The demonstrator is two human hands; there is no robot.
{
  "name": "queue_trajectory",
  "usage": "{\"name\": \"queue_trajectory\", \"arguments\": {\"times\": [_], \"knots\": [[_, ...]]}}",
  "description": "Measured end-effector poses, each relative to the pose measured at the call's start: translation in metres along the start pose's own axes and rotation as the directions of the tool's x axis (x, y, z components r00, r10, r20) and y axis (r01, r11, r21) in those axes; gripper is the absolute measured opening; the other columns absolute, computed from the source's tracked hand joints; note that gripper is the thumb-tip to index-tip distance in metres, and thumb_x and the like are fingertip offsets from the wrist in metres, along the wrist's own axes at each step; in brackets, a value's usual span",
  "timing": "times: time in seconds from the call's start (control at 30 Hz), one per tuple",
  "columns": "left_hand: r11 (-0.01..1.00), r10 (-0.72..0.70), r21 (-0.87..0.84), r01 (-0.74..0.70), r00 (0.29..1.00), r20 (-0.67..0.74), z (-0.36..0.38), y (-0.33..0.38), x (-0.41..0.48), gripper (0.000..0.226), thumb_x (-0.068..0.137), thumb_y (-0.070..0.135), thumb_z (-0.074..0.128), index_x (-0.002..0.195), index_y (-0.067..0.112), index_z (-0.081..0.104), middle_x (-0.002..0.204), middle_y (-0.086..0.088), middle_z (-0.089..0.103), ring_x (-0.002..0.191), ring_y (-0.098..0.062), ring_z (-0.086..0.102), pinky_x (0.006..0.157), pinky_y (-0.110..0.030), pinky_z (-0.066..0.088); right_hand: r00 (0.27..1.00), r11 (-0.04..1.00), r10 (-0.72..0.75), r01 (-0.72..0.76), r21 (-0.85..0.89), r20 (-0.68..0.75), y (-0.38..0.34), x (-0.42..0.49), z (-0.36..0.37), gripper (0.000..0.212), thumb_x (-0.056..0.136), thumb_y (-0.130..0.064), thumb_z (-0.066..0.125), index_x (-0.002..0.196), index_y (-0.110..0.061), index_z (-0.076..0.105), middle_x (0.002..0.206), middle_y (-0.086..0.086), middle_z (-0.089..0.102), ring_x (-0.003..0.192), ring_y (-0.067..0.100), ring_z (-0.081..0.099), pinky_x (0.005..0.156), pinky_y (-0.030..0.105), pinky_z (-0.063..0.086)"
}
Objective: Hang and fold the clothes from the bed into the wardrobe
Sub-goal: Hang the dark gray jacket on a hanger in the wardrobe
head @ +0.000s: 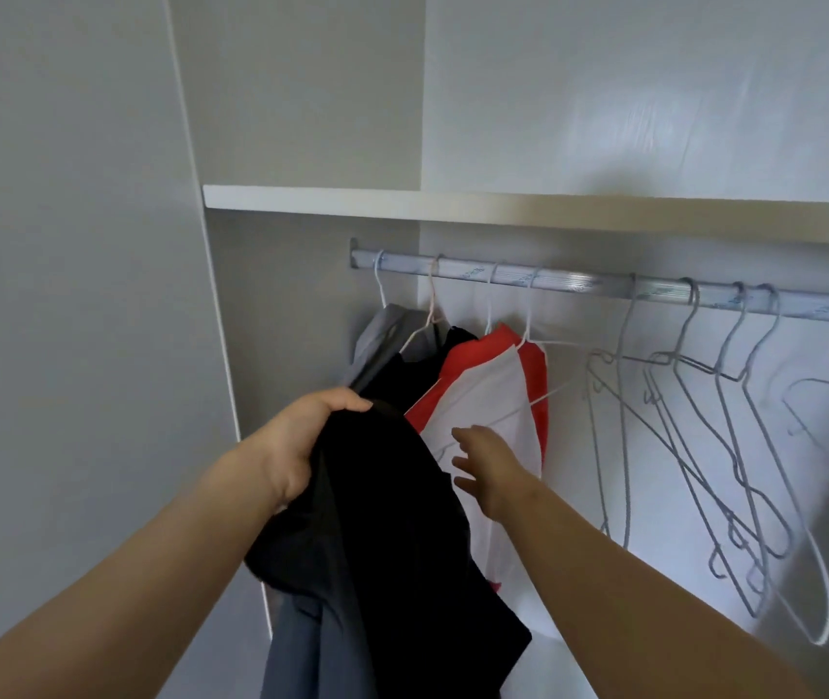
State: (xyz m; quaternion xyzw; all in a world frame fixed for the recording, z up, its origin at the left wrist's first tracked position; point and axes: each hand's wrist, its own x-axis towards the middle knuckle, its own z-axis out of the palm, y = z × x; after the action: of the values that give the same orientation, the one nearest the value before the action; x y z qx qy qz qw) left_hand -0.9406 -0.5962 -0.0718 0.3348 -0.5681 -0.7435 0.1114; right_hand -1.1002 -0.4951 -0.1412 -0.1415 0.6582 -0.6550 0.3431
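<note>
Black garment (pixel 377 522) hangs lengthwise from the left hand (pixel 296 446), which grips its bunched top below the rail (pixel 578 284). The right hand (pixel 488 466), spread and empty, is nearer the white hanger (pixel 548 393) just above it.

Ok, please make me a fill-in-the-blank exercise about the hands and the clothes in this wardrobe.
The left hand grips a garment whose colour is ____.
The hanging shirt near the open right hand is white and ____.
The empty wire hangers hang on the rod to the ____ of that shirt.
Missing words: black; red; right.
</note>
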Motion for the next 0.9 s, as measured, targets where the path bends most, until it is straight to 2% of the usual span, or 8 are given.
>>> {"name": "queue_trajectory", "arguments": {"times": [0.1,0.17,0.27,0.33,0.4,0.47,0.67,0.9], "knots": [[1.000,-0.027,0.011,0.027,1.000,-0.004,-0.012,-0.004,-0.009,0.038,0.081,0.021,0.053,0.050,0.004,0.070,0.055,-0.011,0.065,0.043,-0.022,0.061,0.047,-0.025,0.053,0.999,1.000,-0.030,0.030,-0.002,0.015,-0.006,0.008,0.016,0.055,0.098,-0.026,0.043,0.147,-0.013,0.022,0.136,0.009,0.043,0.120,0.026,0.045,0.095,0.036,0.039],[0.999,-0.035,-0.005,0.035,0.999,-0.018,-0.022,-0.006,-0.014,0.040,0.082,0.020,0.051,0.051,0.002,0.069,0.055,-0.013,0.065,0.042,-0.022,0.061,0.046,-0.025,0.053,0.999,0.999,-0.047,0.047,0.018,0.002,-0.009,0.010,0.028,0.055,0.097,-0.026,0.045,0.146,-0.014,0.023,0.110,0.005,0.053,0.114,0.027,0.051,0.088,0.034,0.041],[1.000,-0.018,-0.020,0.017,0.998,-0.061,-0.035,-0.008,-0.019,0.043,0.083,0.019,0.049,0.049,0.002,0.068,0.053,-0.012,0.064,0.041,-0.022,0.060,0.048,-0.022,0.052,0.998,0.988,-0.015,0.025,0.154,-0.064,-0.010,0.011,0.042,0.056,0.093,-0.019,0.053,0.142,-0.016,0.026,0.084,0.005,0.050,0.094,0.023,0.060,0.074,0.029,0.046],[1.000,-0.001,-0.021,0.000,0.997,-0.075,-0.041,-0.008,-0.022,0.044,0.083,0.020,0.049,0.047,0.004,0.068,0.051,-0.011,0.063,0.040,-0.021,0.060,0.051,-0.022,0.051,0.992,0.962,0.050,-0.018,0.271,-0.113,-0.010,0.009,0.048,0.036,0.091,-0.013,0.055,0.125,-0.009,0.044,0.075,0.004,0.045,0.065,0.015,0.049,0.063,0.026,0.041],[1.000,0.012,-0.025,-0.014,0.997,-0.083,-0.047,-0.009,-0.024,0.045,0.083,0.020,0.049,0.045,0.005,0.068,0.051,-0.011,0.063,0.040,-0.021,0.060,0.050,-0.022,0.051,0.983,0.952,0.046,0.010,0.305,-0.177,-0.010,0.008,0.049,0.002,0.092,-0.006,0.049,0.092,-0.006,0.051,0.068,0.005,0.041,0.056,0.013,0.038,0.056,0.024,0.037],[0.999,0.020,-0.036,-0.023,0.996,-0.084,-0.051,-0.009,-0.026,0.044,0.083,0.019,0.049,0.046,0.004,0.068,0.052,-0.011,0.063,0.040,-0.022,0.060,0.046,-0.021,0.052,0.965,0.965,-0.042,0.106,0.241,-0.259,-0.015,0.005,0.047,0.009,0.095,-0.004,0.040,0.091,-0.010,0.045,0.065,0.003,0.037,0.054,0.012,0.035,0.051,0.023,0.033],[0.999,0.001,-0.039,-0.003,0.998,-0.059,-0.053,-0.016,-0.028,0.038,0.078,0.018,0.052,0.047,0.002,0.068,0.052,-0.013,0.064,0.040,-0.023,0.061,0.043,-0.025,0.053,0.947,0.956,-0.107,0.182,0.230,-0.303,-0.027,-0.017,0.032,0.013,0.099,-0.017,0.037,0.104,-0.016,0.049,0.060,0.002,0.030,0.051,0.012,0.028,0.059,0.024,0.043],[1.000,0.000,-0.007,0.000,1.000,-0.013,-0.046,-0.031,-0.037,0.028,0.069,0.016,0.059,0.045,0.004,0.068,0.054,-0.012,0.065,0.043,-0.024,0.062,0.046,-0.024,0.050,0.915,0.956,-0.234,0.279,0.095,-0.329,-0.017,-0.064,0.018,0.014,0.098,-0.025,0.045,0.087,-0.024,0.054,0.056,-0.001,0.030,0.050,0.011,0.028,0.059,0.022,0.043]]}}
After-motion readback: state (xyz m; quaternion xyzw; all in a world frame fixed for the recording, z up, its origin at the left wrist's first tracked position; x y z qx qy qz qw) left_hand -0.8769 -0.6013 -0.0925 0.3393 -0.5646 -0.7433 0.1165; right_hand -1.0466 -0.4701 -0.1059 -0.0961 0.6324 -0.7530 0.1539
